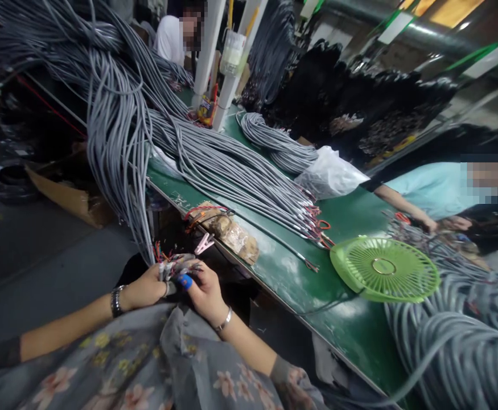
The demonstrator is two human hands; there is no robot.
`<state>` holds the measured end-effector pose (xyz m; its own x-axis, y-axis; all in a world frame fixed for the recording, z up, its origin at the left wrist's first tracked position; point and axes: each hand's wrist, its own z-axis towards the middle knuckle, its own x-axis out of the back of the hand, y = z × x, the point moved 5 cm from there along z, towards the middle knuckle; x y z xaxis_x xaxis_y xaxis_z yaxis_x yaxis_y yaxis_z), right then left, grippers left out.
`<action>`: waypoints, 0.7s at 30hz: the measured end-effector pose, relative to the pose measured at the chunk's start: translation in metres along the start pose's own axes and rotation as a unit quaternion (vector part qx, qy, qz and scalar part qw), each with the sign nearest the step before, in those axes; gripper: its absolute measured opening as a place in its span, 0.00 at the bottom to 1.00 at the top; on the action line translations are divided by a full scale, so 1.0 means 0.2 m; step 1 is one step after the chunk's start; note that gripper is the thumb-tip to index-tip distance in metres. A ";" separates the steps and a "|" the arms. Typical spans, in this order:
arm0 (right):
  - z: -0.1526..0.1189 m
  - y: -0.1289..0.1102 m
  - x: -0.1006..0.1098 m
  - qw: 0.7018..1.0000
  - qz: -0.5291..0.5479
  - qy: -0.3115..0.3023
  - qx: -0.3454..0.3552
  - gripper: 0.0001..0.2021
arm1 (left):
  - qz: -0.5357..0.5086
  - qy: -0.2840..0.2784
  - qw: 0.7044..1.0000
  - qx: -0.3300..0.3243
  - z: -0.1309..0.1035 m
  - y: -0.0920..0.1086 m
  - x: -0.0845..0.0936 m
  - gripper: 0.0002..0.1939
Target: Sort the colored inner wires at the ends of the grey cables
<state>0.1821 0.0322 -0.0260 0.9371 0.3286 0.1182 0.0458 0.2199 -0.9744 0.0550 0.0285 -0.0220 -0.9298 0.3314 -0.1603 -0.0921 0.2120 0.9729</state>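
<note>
**Cable ends held over the lap, off the tabletop's near edge**

Broadly, item by item, largest first:

1. Tabletop point(359, 330), green, running from the far left corner towards the near right. It carries the stock so that stripped ends face the workers along its edges.
2. Hanging grey cables point(116, 131), a heavy hank draped over the tabletop's left edge and falling towards the lap; hung so that single lengths can be drawn down without tangling. Long axis near vertical, cut ends pointing down and slightly right.
3. Laid cable bundle point(231, 171), flat on the tabletop, long axis diagonal, red-tipped ends towards the near right.
4. Green fan point(384, 269), lying face-up near the right edge.
5. Co-worker's hand point(428, 223), at the far right edge, among other cables.
6. Pink clip point(204, 244), at the near edge.
7. Left hand point(146, 287), clenched round the cable ends point(176, 265), steadying them.
8. Right hand point(204, 290), blue-capped fingertip point(184, 281) pinching the same ends; the cable ends sit between both hands, below the near edge, tips pointing up and right.
</note>
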 end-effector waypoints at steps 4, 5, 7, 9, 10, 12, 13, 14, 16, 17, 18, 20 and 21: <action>-0.09 0.07 0.01 0.993 0.081 -0.024 -0.088 0.24 | -0.079 -0.009 0.996 0.037 -0.09 0.02 0.04 0.20; -0.11 0.07 0.02 0.992 0.091 -0.017 -0.091 0.24 | -0.086 0.020 0.995 0.040 -0.13 0.02 0.09 0.21; -0.12 0.06 0.06 0.994 0.079 0.013 -0.076 0.23 | -0.091 0.092 0.991 0.030 -0.20 0.01 0.21 0.21; -0.11 0.05 0.09 0.998 0.035 0.027 -0.053 0.21 | -0.085 0.152 0.985 0.013 -0.26 0.01 0.33 0.19; -0.10 0.04 0.09 0.999 0.013 0.026 -0.043 0.20 | -0.077 0.173 0.982 0.007 -0.29 0.01 0.38 0.19; -0.07 0.05 0.08 0.999 -0.001 0.011 -0.040 0.19 | -0.064 0.212 0.975 -0.013 -0.31 0.04 0.43 0.22; -0.06 0.06 0.06 0.998 0.010 0.000 -0.054 0.20 | -0.061 0.229 0.971 -0.022 -0.31 0.06 0.44 0.24; -0.05 0.08 0.03 0.997 0.030 -0.012 -0.075 0.21 | -0.060 0.237 0.969 -0.027 -0.29 0.08 0.42 0.23; -0.03 0.12 -0.03 0.989 0.078 -0.037 -0.121 0.23 | -0.061 0.240 0.969 -0.020 -0.24 0.10 0.36 0.19; -0.02 0.13 -0.06 0.984 0.101 -0.051 -0.137 0.24 | -0.064 0.240 0.969 -0.010 -0.20 0.11 0.32 0.17; -0.01 0.14 -0.08 0.980 0.122 -0.058 -0.147 0.25 | -0.072 0.238 0.969 -0.001 -0.17 0.11 0.28 0.16; 0.00 0.15 -0.10 0.972 0.156 -0.061 -0.163 0.27 | -0.087 0.234 0.968 -0.002 -0.09 0.12 0.21 0.16; 0.00 0.15 -0.10 0.969 0.170 -0.060 -0.169 0.28 | -0.088 0.226 0.970 -0.001 -0.06 0.11 0.18 0.16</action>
<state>0.1639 0.0325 -0.0583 0.8715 0.4388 -0.2192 -0.1292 -0.2258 -0.9656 0.0153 0.0339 -0.0035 -0.9605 -0.1477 -0.2357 -0.2648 0.2262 0.9374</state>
